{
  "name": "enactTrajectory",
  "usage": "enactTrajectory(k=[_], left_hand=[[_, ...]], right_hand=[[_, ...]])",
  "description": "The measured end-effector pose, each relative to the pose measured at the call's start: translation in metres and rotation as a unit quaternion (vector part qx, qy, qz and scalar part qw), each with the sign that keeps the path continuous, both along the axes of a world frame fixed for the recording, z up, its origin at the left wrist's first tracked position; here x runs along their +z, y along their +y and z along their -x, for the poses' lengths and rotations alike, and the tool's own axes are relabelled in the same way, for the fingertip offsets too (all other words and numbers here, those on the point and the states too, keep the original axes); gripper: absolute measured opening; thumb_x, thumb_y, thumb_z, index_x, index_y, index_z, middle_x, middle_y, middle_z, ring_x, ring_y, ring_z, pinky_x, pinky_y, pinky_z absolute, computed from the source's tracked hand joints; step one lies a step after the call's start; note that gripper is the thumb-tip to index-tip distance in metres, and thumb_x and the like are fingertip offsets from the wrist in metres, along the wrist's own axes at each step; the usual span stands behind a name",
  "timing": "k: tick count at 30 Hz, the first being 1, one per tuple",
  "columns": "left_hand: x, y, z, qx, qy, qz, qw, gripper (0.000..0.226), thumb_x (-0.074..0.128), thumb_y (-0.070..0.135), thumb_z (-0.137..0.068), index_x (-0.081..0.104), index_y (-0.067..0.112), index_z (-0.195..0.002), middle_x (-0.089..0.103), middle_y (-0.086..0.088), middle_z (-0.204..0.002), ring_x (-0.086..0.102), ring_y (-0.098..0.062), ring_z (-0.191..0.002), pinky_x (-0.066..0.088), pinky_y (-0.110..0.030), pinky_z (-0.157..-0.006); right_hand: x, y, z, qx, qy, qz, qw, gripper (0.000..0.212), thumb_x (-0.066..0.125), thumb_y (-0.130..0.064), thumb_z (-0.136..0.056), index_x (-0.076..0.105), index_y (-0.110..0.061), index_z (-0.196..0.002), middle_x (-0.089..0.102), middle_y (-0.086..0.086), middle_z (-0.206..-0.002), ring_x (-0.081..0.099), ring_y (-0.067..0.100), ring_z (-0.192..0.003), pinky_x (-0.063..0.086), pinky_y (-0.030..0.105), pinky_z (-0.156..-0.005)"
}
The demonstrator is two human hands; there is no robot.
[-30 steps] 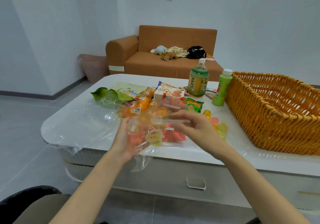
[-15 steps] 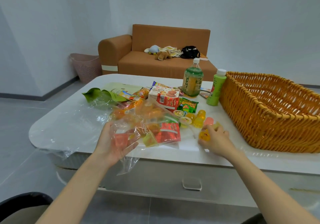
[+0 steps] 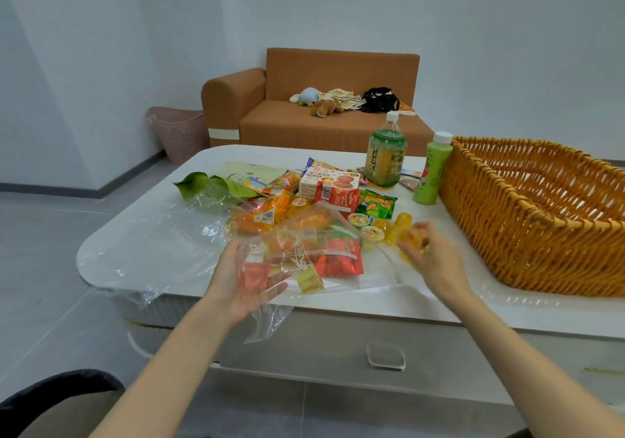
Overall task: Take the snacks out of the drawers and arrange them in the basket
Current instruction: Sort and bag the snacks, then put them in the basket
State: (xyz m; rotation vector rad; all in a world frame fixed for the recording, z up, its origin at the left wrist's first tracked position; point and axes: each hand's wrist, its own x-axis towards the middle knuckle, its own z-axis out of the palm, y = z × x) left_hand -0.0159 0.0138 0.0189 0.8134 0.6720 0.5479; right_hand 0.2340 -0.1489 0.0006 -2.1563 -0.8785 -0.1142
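Snack packets, a biscuit box (image 3: 329,181) and jelly cups (image 3: 371,234) lie heaped on the white table (image 3: 142,245). My left hand (image 3: 236,278) holds a clear plastic bag (image 3: 304,255) with a red jelly cup and other snacks inside, at the table's front edge. My right hand (image 3: 427,251) is closed around a yellow jelly cup (image 3: 411,238), blurred, just right of the heap. The wicker basket (image 3: 527,234) stands on the table's right side; nothing shows inside it. A shut drawer (image 3: 385,356) is below the table top.
A large green drink bottle (image 3: 385,153) and a slim green bottle (image 3: 433,170) stand between the snacks and the basket. Loose plastic film covers the table's left part. An orange sofa (image 3: 324,123) and a pink bin (image 3: 179,133) are behind.
My right hand left the bag, reached right to the loose jelly cups and lifted a yellow one. My left hand kept hold of the bag and lowered it to the table edge.
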Motion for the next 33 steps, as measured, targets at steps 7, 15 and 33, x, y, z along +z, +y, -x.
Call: enactTrajectory(k=[7, 15, 33], left_hand=[[0.000, 0.001, -0.001, 0.010, 0.021, -0.023, 0.999, 0.033, 0.041, 0.038, -0.094, 0.064, 0.024, -0.113, 0.070, -0.009, -0.084, 0.065, -0.028, -0.077, 0.058, -0.037, -0.068], [0.003, -0.011, -0.005, 0.025, 0.067, 0.000, 0.997, 0.025, 0.042, 0.031, -0.094, 0.062, 0.018, -0.094, 0.069, -0.010, -0.080, 0.064, -0.030, -0.074, 0.052, -0.041, -0.075], [0.002, -0.012, -0.006, 0.045, 0.110, 0.029, 0.992, 0.025, 0.039, 0.029, -0.098, 0.060, 0.016, -0.096, 0.067, -0.013, -0.089, 0.065, -0.032, -0.076, 0.053, -0.042, -0.071]], right_hand=[[0.074, -0.023, 0.043, 0.261, 0.187, -0.078, 0.944, 0.031, 0.069, -0.041, -0.074, 0.064, -0.037, -0.104, 0.071, -0.009, -0.087, 0.065, 0.004, -0.075, 0.050, 0.019, -0.057], [0.064, -0.017, 0.053, 0.288, -0.059, 0.030, 0.955, 0.036, 0.076, -0.044, -0.071, 0.056, -0.050, -0.101, 0.065, -0.011, -0.084, 0.055, -0.001, -0.075, 0.039, 0.008, -0.061], [0.082, -0.023, 0.060, 0.374, 0.208, 0.087, 0.900, 0.030, 0.071, -0.023, -0.082, 0.064, -0.017, -0.111, 0.074, 0.000, -0.092, 0.068, 0.009, -0.079, 0.053, 0.016, -0.069]])
